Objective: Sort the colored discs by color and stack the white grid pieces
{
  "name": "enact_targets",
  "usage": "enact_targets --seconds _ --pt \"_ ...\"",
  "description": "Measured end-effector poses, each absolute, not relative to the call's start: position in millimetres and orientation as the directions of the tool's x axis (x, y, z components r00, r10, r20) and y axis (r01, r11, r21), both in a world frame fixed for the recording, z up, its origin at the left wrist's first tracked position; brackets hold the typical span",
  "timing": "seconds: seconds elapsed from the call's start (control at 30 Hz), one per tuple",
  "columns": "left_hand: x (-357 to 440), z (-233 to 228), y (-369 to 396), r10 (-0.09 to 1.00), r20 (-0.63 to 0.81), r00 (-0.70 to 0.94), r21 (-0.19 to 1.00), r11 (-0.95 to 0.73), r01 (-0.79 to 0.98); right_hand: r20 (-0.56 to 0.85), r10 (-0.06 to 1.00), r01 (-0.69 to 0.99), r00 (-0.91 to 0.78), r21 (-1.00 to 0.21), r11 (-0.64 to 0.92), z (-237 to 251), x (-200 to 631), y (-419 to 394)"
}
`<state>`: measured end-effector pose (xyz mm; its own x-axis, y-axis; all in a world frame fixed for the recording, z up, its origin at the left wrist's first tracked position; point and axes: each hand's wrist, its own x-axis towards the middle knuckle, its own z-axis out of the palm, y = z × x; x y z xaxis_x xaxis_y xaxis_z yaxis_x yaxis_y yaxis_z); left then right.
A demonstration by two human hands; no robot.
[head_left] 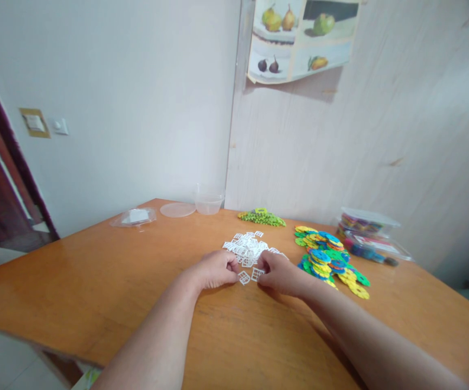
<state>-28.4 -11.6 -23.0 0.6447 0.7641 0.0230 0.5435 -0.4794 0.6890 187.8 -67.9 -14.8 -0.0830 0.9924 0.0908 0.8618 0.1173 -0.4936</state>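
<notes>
The fingers of the left hand (214, 269) are curled together and their tips press at the near edge of the pile of white window pieces (247, 247), in the middle of the frame. The fingers of the right hand (278, 272) are also bent inward, and they pinch one white piece (256, 274) at its right side. A second loose white piece (244, 278) lies on the wood just between the two hands; I cannot tell if the left fingertips touch it. Both hands rest on the wooden table (96, 292).

To the right of the right hand, near it, is a heap of coloured flat discs (328, 259), blue, green and yellow. Behind the white pile, a small heap of green pieces (262, 218) lies. At the right edge of the table stand clear plastic boxes (367, 223) with coloured parts inside. In the upper middle part of the table there is a clear round container (209, 202), its lid (177, 209) beside it, and a plastic bag (135, 217) more to the left. A fruit poster (299, 38) hangs on the wall at the top.
</notes>
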Motion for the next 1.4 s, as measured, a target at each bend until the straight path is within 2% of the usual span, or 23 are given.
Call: enact_targets --seconds 0.17,0.27,0.33,0.5,0.67,0.8,1.1,1.4 --pt "-26.0 -24.0 -13.8 0.768 0.035 0.639 0.665 -0.495 0.559 0.252 0.962 0.808 -0.108 -0.541 0.233 -3.9 175.9 -73.8" --pt "-24.9 -21.0 -17.1 0.769 0.023 0.639 0.65 -0.497 0.575 0.386 0.916 0.817 -0.113 -0.489 0.307 -4.9 166.2 -79.2" --pt "-24.3 -19.0 -18.6 0.774 0.02 0.633 0.639 -0.497 0.588 0.426 0.891 0.825 -0.16 -0.437 0.357 -9.2 161.2 -82.3" --pt "-24.8 -20.1 -17.4 0.772 0.036 0.635 0.651 -0.5 0.571 0.324 0.895 0.807 -0.308 -0.409 0.426 -15.6 160.0 -84.5" --pt "-28.2 -21.6 -16.6 0.769 0.011 0.639 0.698 -0.463 0.546 0.286 0.931 0.866 -0.229 -0.377 0.329 -8.2 165.8 -86.2" --pt "-29.3 -21.5 -16.0 0.771 -0.005 0.637 0.697 -0.454 0.555 0.2 0.963 0.92 -0.179 -0.313 0.236 -4.5 166.6 -88.4" --pt "-27.8 -23.4 -13.0 0.769 -0.004 0.639 0.707 -0.45 0.546 0.138 0.976 0.893 -0.169 -0.398 0.211 -7.8 164.3 -85.5" --pt "-28.1 -19.3 -17.7 0.779 -0.012 0.627 0.762 -0.398 0.51 0.15 0.976 0.89 -0.161 -0.406 0.209 -11.5 165.5 -83.8"
